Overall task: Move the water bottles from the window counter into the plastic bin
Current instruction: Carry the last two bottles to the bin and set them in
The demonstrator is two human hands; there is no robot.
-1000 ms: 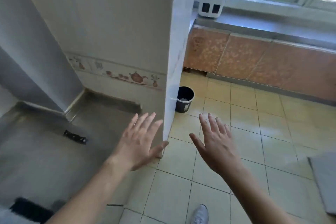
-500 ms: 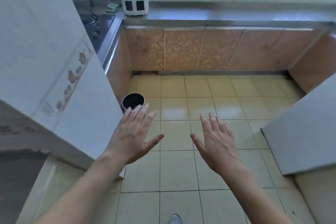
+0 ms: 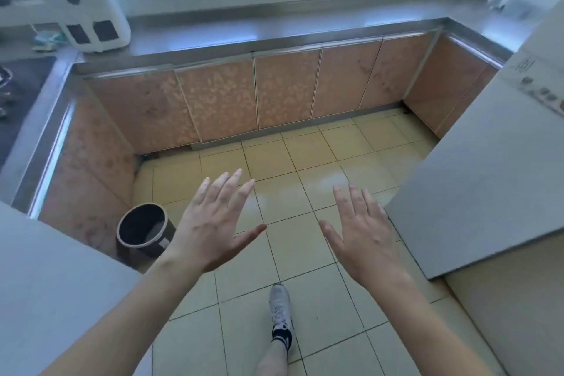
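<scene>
Both of my hands, left hand [image 3: 210,226] and right hand [image 3: 364,235], were spread flat, holding nothing, well short of the window counter [image 3: 274,30].

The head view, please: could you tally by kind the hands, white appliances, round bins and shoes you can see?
Open bare hands: 2, left hand and right hand
White box-shaped appliance on the steel window counter: 1
Round dark bin with pale rim on the floor: 1
White shoe: 1
Total: 5
</scene>
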